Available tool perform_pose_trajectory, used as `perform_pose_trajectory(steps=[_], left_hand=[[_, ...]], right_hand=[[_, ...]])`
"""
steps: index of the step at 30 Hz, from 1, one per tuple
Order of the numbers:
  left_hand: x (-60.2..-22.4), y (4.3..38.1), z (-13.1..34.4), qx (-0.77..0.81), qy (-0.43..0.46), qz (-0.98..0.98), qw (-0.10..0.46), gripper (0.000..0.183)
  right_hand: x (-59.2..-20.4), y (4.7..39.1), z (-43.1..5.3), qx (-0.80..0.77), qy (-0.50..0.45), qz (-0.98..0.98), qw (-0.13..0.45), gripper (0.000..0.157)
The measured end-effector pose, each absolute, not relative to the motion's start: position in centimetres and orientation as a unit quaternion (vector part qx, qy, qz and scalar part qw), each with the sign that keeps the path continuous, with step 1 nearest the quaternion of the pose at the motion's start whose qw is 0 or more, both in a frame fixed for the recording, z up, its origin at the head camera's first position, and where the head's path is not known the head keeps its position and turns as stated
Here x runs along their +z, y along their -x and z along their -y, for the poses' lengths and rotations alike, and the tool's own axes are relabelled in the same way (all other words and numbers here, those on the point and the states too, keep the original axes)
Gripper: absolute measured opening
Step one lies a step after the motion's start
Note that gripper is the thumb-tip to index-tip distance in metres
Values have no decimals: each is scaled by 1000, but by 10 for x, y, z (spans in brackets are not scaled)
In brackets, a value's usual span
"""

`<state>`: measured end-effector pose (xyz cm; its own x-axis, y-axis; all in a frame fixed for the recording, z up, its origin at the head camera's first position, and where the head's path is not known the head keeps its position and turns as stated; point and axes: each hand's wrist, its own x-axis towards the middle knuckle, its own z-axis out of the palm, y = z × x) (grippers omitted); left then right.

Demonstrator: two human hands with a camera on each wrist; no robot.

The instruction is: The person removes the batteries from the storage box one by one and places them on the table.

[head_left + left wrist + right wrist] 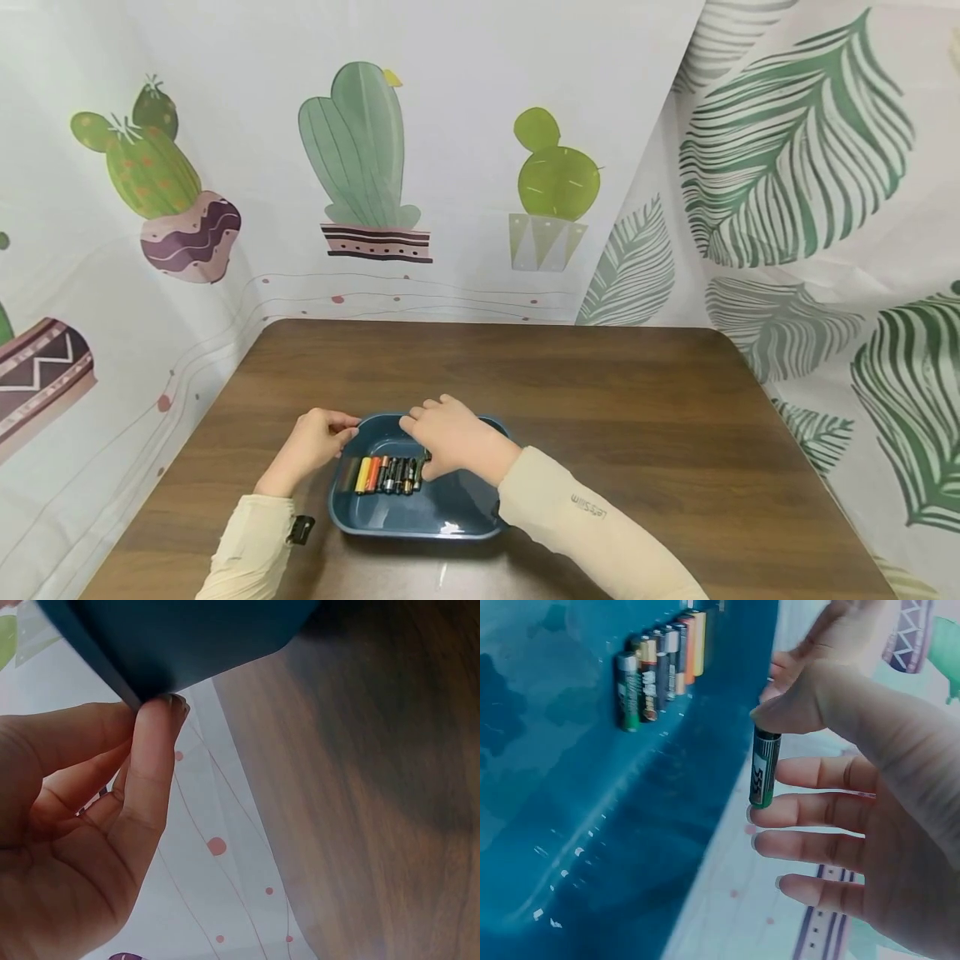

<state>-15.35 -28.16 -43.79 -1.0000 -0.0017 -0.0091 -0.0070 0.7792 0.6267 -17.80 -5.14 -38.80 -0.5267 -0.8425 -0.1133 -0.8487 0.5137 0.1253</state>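
Observation:
A blue tray (pixel 457 508) sits near the front of the table, with a row of AA-size batteries (pixel 388 475) side by side in its left half, yellow and orange ones at the left and darker ones to the right. My left hand (pixel 311 446) pinches the tray's far left rim between thumb and fingers, which the left wrist view shows close up on the tray wall (pixel 187 637). Over the tray, my right hand (pixel 453 435) holds a green and black battery (pixel 763 771) between thumb and fingers. In the right wrist view a green battery (pixel 628 694) ends the row.
The brown wooden table (pixel 637 417) extends behind the tray and to both sides. Around its back and sides hangs white cloth (pixel 465 125) printed with cacti and leaves. A black band (pixel 302 529) is on the left wrist.

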Motion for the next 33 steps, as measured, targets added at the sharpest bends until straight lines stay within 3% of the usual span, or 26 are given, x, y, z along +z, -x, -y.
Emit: perform_pose_trajectory(steps=[10,19,33], left_hand=[[-439,152,280,329,-2,-944,-3,16],[-440,153,282,333,-7,-943,-10,16],[-438,153,281,332,-6,-943,-6,17]], right_hand=[[-376,175,10,43,493,-866,-75,47],[-367,175,-35,-18,482,-867,-122,32],[-383,182,-97,-81,440,-886,-120,31]])
